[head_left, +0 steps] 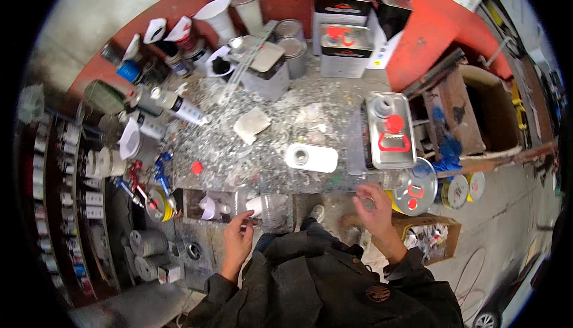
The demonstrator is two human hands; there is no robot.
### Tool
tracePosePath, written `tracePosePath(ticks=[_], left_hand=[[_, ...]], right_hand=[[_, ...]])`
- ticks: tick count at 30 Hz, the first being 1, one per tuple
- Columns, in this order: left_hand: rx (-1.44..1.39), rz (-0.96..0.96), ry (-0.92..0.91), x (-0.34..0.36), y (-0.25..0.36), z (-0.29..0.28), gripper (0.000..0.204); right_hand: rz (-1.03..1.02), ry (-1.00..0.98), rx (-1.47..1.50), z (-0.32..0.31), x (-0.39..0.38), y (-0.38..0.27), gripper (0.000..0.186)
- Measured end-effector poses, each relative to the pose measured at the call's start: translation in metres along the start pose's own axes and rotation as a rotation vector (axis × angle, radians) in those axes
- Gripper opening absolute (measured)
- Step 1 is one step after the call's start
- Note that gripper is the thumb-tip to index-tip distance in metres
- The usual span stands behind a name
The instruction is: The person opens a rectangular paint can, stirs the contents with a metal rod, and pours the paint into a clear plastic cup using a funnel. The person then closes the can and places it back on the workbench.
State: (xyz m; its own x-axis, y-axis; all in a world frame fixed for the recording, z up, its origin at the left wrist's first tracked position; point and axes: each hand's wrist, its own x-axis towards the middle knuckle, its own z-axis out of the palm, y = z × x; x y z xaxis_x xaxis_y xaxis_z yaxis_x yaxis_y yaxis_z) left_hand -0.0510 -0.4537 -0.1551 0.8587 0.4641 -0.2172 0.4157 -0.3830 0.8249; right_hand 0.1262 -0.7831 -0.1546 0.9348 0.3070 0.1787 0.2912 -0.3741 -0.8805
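Note:
My left hand [237, 240] hovers at the near edge of the bench, over a drawer [190, 204] of clear and white plastic cups [210, 209]. Its fingers are slightly bent and apart, and I see nothing in them. Off the bench's near right edge is my right hand [375, 213], fingers spread and holding nothing. Between and beyond the hands stands a small white metal can [311, 157] with its round spout uncovered. To its right is a large rectangular metal can [391, 132] with a red handle and red cap. A red cap [197, 167] lies further left.
The bench [233, 161] is paint-spattered, with a crumpled cloth [252, 125] near its middle. Cans, bottles and cups line the back and left. Spray guns [161, 176] hang at the left edge. A drum [418, 188] and a cardboard box of waste [427, 238] stand at right.

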Motion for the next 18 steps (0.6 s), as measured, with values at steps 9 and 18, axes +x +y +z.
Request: tracePosePath(ticks=[9, 18], left_hand=[[0.058, -0.051, 0.176, -0.033, -0.019, -0.031, 0.022], [-0.23, -0.153, 0.393, 0.037, -0.093, -0.076, 0.04]], right_hand=[[0.182, -0.061, 0.198, 0.088, 0.05, 0.057, 0.088], [0.234, -0.166, 0.308, 0.103, 0.078, 0.044, 0.059]])
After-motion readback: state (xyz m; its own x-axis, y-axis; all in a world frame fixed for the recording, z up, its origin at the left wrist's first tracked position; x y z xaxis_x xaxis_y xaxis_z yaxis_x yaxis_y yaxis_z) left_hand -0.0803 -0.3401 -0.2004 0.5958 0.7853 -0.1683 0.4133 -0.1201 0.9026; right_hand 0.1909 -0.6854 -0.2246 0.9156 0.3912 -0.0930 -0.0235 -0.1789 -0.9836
